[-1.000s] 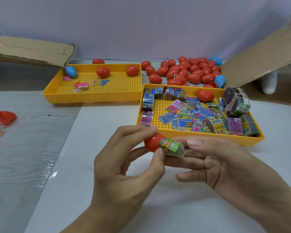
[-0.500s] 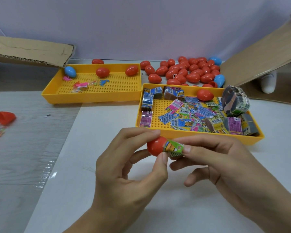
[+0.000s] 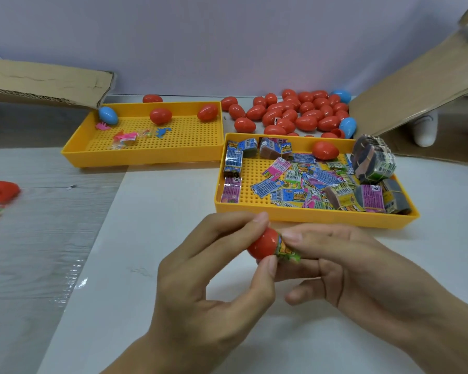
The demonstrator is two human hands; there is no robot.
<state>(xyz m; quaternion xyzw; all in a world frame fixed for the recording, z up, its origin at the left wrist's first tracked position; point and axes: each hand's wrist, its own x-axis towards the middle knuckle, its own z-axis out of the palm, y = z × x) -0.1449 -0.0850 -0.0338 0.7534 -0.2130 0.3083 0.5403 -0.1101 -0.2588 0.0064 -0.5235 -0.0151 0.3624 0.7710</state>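
Note:
My left hand (image 3: pixel 214 287) pinches a red plastic egg half (image 3: pixel 262 244) between thumb and forefinger, above the white table near its front. My right hand (image 3: pixel 357 268) pinches a folded green and yellow printed leaflet (image 3: pixel 287 249) and holds it against the open side of that egg half. Part of the leaflet is hidden inside the shell and under my fingers. Just behind my hands stands a yellow perforated tray (image 3: pixel 303 215) holding several printed leaflets, bundles of them and one red egg (image 3: pixel 325 150).
A second yellow tray (image 3: pixel 146 159) at the back left holds two red eggs, a blue egg (image 3: pixel 108 115) and small toys. A heap of red eggs (image 3: pixel 295 114) lies behind the trays. Cardboard flaps (image 3: pixel 46 82) rise at both sides. Red shells (image 3: pixel 0 188) lie far left.
The leaflet has gone further into the red egg half, so less of it shows. My right fingers have closed in on it, and both hands sit slightly higher.

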